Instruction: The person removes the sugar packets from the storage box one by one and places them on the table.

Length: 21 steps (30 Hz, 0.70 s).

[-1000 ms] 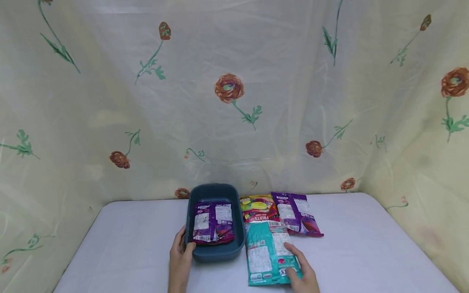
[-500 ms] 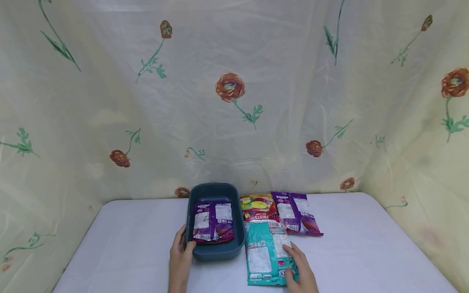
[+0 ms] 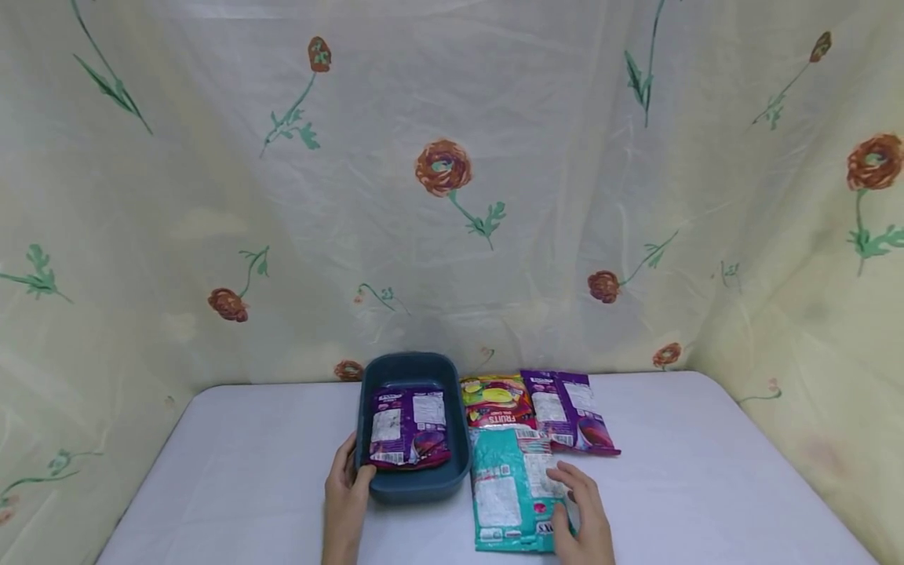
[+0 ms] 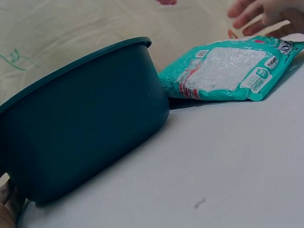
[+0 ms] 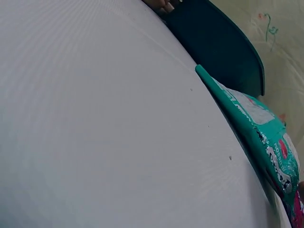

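Note:
My left hand grips the front left corner of a dark blue plastic tub, thumb over the rim and fingers along the outer wall. Inside the tub lies a purple candy bag with white label panels. To the right, a teal candy bag lies flat with its printed back up. Over its right edge hovers my right hand, fingers spread and loosely bent, holding nothing. In the left wrist view, that right hand shows above the teal bag, with a gap between them.
Behind the teal bag lie a red and yellow fruit candy bag and another purple bag, side by side. They rest on a white-covered table. A flower-printed curtain stands behind the table and along its sides.
My right hand has come up off the teal bag, its fingers loosening and rising. The left hand and the tub stay in place.

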Available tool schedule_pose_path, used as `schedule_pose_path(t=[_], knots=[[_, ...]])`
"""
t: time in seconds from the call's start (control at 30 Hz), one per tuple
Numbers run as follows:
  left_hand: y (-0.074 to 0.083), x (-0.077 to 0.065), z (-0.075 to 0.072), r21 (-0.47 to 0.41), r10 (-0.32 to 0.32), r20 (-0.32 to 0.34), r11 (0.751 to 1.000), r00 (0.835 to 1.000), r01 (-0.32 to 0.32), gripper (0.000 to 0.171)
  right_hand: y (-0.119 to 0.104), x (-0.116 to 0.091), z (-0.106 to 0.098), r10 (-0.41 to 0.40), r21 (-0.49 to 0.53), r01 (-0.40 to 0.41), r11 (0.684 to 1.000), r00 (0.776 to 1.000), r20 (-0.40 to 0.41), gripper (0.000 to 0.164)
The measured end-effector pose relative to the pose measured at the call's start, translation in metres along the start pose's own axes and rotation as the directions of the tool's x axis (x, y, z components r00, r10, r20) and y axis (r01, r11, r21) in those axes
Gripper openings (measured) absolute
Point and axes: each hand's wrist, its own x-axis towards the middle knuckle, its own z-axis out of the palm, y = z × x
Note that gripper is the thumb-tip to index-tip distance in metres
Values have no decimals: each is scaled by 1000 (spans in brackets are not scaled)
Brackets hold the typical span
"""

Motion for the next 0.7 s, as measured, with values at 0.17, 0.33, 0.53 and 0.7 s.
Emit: schedule_pose_path(t=[0.17, 0.33, 0.53, 0.7], knots=[[-1, -1, -1, -16, 3, 12, 1000, 1000, -3, 61, -16, 6, -1, 2, 132, -6, 991, 1000, 29, 42], [-1, -1, -2, -21, 5, 11, 1000, 1000, -5, 61, -47, 21, 1, -1, 392, -102, 914, 967, 254, 34], [0, -1, -2, -28, 14, 13, 1000, 1000, -13, 61, -84, 33, 16, -50, 572, -300, 764, 855, 516, 44], [1, -2, -3, -30, 13, 16, 999, 1000, -13, 61, -103, 42, 34, -106, 528, -331, 782, 764, 636, 50]])
